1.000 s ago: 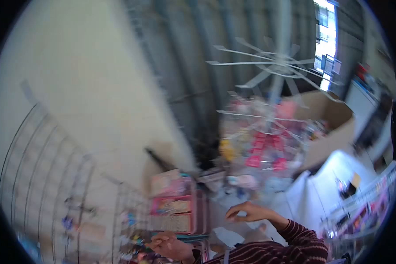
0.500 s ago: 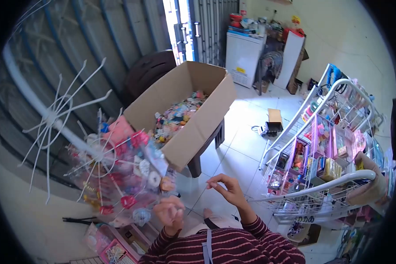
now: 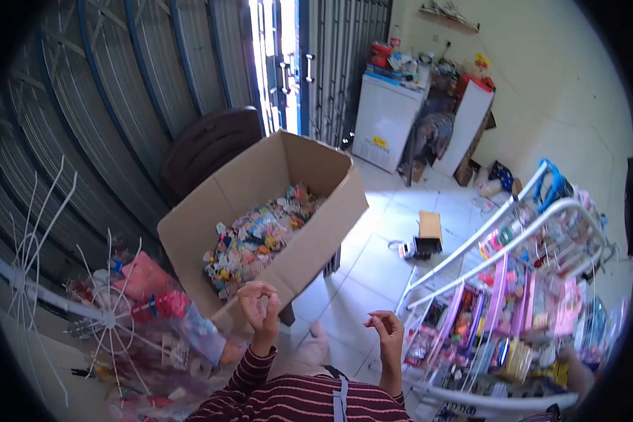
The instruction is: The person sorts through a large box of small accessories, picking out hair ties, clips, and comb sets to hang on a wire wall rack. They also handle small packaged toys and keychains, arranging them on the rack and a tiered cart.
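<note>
Cardboard box (image 3: pixel 323 235) is standing just beyond the hands in the head view, its flaps open and a heap of small colourful trinkets (image 3: pixel 267 228) lying inside. Compared with half a second ago, the camera is taking in more of the box, and the left hand (image 3: pixel 260 309) is now appearing in front of its near corner rather than over the floor; this is probably bringing the heap closer to reach. The left fingers are curling loosely, partly open, with nothing showing in them; whether they are touching the cardboard I cannot tell. The right hand (image 3: pixel 388 337) is hanging over the white tiled floor (image 3: pixel 359 299), its fingers half bent, thumb near the index finger, nothing visible in its hold. A wire display stand (image 3: pixel 109 318) hung with packets is leaning in from the left, and a white metal rack (image 3: pixel 489 402) is holding trays of goods at right. Behind, a brown chair (image 3: pixel 211 151) is standing by the folding shutter (image 3: pixel 141 77), while daylight is coming through a gap beside it.
</note>
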Action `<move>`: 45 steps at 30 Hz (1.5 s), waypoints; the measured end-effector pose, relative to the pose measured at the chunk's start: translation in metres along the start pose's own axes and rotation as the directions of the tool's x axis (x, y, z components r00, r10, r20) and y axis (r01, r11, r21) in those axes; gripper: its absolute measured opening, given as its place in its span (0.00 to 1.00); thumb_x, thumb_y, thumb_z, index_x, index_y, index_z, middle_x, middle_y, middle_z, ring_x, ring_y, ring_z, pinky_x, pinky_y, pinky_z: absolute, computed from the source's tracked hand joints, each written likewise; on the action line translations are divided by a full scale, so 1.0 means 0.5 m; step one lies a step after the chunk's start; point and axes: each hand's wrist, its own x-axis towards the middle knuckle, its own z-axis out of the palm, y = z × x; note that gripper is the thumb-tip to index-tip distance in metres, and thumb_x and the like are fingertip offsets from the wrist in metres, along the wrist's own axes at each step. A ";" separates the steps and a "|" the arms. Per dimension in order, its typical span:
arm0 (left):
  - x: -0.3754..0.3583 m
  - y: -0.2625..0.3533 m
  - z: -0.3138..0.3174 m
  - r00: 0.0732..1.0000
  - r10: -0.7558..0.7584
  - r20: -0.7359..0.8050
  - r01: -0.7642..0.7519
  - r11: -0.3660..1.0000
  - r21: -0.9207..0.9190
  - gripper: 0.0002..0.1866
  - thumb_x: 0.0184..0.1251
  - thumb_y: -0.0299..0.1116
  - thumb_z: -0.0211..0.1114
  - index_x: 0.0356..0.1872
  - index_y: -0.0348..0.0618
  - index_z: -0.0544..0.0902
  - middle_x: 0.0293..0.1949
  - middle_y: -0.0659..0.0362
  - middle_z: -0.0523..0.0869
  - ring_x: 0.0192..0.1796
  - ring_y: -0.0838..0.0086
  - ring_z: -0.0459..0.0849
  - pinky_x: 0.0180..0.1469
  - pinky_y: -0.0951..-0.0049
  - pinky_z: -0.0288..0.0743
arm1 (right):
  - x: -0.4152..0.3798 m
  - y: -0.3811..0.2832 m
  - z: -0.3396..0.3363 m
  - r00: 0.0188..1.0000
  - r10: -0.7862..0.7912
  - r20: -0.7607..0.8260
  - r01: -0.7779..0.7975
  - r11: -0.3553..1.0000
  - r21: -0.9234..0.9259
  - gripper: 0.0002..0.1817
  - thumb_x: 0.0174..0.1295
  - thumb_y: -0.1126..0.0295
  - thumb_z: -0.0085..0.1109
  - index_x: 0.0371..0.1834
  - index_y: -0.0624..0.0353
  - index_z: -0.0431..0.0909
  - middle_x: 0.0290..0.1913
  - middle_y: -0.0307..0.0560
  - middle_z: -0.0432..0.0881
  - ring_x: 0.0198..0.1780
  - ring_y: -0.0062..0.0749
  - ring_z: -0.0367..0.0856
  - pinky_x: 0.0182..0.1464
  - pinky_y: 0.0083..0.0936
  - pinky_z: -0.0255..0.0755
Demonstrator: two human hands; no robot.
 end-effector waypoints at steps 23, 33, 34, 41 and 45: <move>0.497 -0.240 0.114 0.873 -0.485 -0.048 0.427 0.713 0.556 0.10 0.54 0.32 0.55 0.35 0.39 0.72 0.34 0.59 0.75 0.33 0.78 0.73 0.33 0.80 0.68 | 0.896 -0.122 0.401 0.219 0.069 0.973 0.692 0.692 -0.205 0.11 0.49 0.68 0.53 0.32 0.63 0.71 0.23 0.50 0.76 0.26 0.36 0.76 0.32 0.25 0.69; 0.497 -0.727 -0.039 0.586 -0.781 -0.218 0.533 0.168 0.830 0.19 0.48 0.40 0.57 0.39 0.39 0.74 0.35 0.48 0.78 0.39 0.58 0.76 0.42 0.64 0.68 | 1.123 0.233 0.656 0.272 0.524 0.807 0.433 0.683 -0.589 0.11 0.41 0.66 0.54 0.27 0.60 0.78 0.28 0.53 0.78 0.31 0.42 0.77 0.36 0.32 0.70; 0.486 -0.750 -0.043 0.583 -0.776 -0.238 0.546 0.157 0.823 0.19 0.48 0.40 0.57 0.39 0.39 0.74 0.35 0.48 0.78 0.39 0.58 0.76 0.42 0.64 0.68 | 1.125 0.279 0.643 0.073 0.385 0.920 0.741 0.596 -0.309 0.13 0.40 0.66 0.55 0.29 0.62 0.77 0.30 0.55 0.77 0.33 0.43 0.77 0.37 0.33 0.70; 0.439 -0.827 -0.015 0.520 -0.721 -0.458 0.593 -0.081 0.801 0.21 0.44 0.44 0.59 0.41 0.47 0.74 0.40 0.46 0.76 0.44 0.55 0.74 0.42 0.56 0.67 | 1.075 0.686 0.473 0.271 0.432 0.860 0.922 0.141 -0.361 0.18 0.37 0.55 0.55 0.25 0.57 0.79 0.31 0.49 0.78 0.37 0.42 0.75 0.44 0.35 0.65; 0.399 -0.864 0.005 0.648 -0.657 -0.387 0.539 0.036 0.842 0.21 0.41 0.38 0.61 0.42 0.51 0.74 0.37 0.48 0.77 0.41 0.56 0.75 0.40 0.54 0.67 | 1.055 0.626 0.465 0.369 0.459 0.808 0.874 0.124 -0.470 0.18 0.31 0.56 0.59 0.24 0.56 0.79 0.31 0.50 0.78 0.38 0.43 0.75 0.45 0.37 0.65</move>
